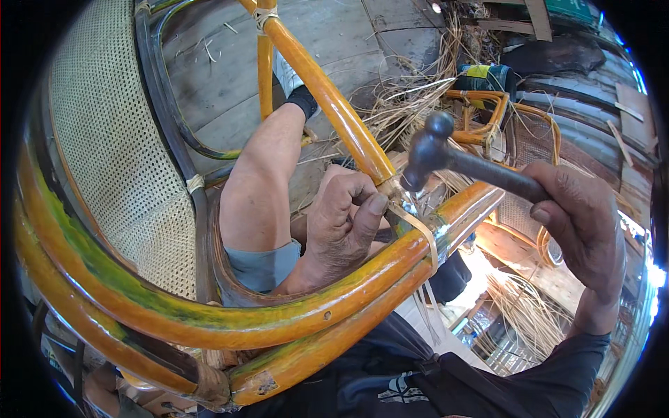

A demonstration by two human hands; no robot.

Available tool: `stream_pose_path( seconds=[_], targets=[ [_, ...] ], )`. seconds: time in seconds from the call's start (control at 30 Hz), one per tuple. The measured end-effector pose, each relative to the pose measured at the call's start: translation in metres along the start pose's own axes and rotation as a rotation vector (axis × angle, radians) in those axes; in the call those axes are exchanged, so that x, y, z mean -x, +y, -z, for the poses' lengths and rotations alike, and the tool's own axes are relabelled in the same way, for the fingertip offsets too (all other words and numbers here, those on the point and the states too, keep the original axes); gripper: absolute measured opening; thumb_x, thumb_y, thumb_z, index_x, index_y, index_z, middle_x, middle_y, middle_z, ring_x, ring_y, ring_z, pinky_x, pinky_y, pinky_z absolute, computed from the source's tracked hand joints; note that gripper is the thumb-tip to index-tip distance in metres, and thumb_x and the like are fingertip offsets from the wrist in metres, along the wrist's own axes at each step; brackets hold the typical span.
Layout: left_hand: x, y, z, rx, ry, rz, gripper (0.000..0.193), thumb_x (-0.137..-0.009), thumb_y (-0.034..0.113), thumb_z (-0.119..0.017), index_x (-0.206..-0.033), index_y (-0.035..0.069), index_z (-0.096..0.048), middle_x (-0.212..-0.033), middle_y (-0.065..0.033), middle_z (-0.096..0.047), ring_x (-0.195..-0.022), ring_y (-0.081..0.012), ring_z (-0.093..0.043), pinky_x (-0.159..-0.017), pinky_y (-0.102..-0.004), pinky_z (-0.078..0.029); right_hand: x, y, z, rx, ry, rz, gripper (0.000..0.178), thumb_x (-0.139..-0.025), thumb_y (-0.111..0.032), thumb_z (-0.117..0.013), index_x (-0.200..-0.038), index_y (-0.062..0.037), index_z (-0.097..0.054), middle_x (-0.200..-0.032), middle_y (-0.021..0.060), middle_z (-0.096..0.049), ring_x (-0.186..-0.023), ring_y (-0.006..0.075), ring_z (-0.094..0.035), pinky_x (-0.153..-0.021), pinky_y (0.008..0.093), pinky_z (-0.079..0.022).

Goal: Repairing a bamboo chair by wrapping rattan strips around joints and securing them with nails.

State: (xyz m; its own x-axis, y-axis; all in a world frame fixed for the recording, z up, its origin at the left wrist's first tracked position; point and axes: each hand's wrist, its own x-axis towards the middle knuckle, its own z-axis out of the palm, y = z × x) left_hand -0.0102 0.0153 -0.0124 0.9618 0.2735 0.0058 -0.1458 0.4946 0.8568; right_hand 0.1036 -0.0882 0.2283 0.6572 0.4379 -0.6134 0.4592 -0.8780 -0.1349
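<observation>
Here, loose cane (418,97) litters plank flooring (334,31); right grip (584,216) clasps a hammer (465,163); left grip (341,226) curls, its hold unclear.

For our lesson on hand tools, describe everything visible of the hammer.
The hammer looks like dark metal. Its head has a round ball at the upper end and a blunt end below. The handle slopes down rightward into the right hand, which grips it and hides its far end. The head appears up and right of the left hand; whether it touches the frame is unclear.

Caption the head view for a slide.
Right hand grips a hammer; left hand curls beside a strip around orange poles.
</observation>
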Motion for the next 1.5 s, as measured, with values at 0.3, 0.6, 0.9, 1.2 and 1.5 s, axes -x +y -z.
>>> stream_pose_path(
  seconds=[0.3, 0.6, 0.9, 1.2, 1.5],
  targets=[
    [0.01, -0.007, -0.005, 0.063, 0.031, 0.128, 0.013, -0.085, 0.006, -0.06, -0.091, 0.003, -0.048, -0.079, -0.0066, -0.046, -0.063, -0.0091, -0.045, -0.055, -0.0233, -0.041, -0.01, -0.02, 0.005, 0.114, -0.089, -0.041, 0.029, -0.081, -0.016, -0.06, -0.103, 0.003, -0.057, -0.07, 0.0138, -0.053, -0.059, 0.0256, -0.053, -0.055, 0.0347, -0.039],
    [0.004, -0.013, -0.003, -0.006, -0.024, 0.038, 0.014, -0.085, 0.008, -0.06, -0.09, 0.003, -0.048, -0.077, -0.0057, -0.047, -0.064, -0.0096, -0.044, -0.054, -0.0233, -0.04, -0.013, -0.016, 0.003, -0.064, 0.158, 0.037, 0.026, -0.083, -0.009, -0.057, -0.107, 0.0024, -0.058, -0.096, 0.0135, -0.063, -0.079, 0.023, -0.062, -0.072, 0.0328, -0.048],
    [0.003, -0.008, -0.002, -0.07, -0.031, -0.028, 0.014, -0.085, 0.009, -0.06, -0.09, 0.003, -0.049, -0.078, -0.006, -0.047, -0.063, -0.0099, -0.045, -0.054, -0.023, -0.04, -0.011, -0.014, 0.009, 0.072, 0.017, 0.034, 0.031, -0.08, -0.009, -0.061, -0.11, -0.0015, -0.058, -0.083, 0.0146, -0.059, -0.069, 0.021, -0.058, -0.059, 0.0331, -0.043],
    [0.005, -0.02, -0.004, -0.012, -0.052, -0.054, 0.013, -0.086, 0.008, -0.06, -0.091, 0.002, -0.049, -0.08, -0.0067, -0.046, -0.064, -0.0093, -0.046, -0.053, -0.0223, -0.044, -0.011, -0.015, 0.005, 0.187, -0.141, -0.038, 0.033, -0.075, -0.004, -0.065, -0.107, 0.0002, -0.057, -0.087, 0.0152, -0.062, -0.072, 0.0242, -0.061, -0.062, 0.0329, -0.046],
    [0.008, -0.004, -0.002, 0.078, -0.044, 0.113, 0.012, -0.087, 0.006, -0.057, -0.094, 0.002, -0.048, -0.083, -0.0064, -0.044, -0.068, -0.0071, -0.046, -0.054, -0.0211, -0.049, -0.013, -0.01, 0.001, 0.081, 0.129, 0.142, 0.03, -0.075, -0.006, -0.066, -0.104, 0.0014, -0.058, -0.087, 0.0161, -0.062, -0.071, 0.0235, -0.06, -0.062, 0.0324, -0.046]
  ],
)
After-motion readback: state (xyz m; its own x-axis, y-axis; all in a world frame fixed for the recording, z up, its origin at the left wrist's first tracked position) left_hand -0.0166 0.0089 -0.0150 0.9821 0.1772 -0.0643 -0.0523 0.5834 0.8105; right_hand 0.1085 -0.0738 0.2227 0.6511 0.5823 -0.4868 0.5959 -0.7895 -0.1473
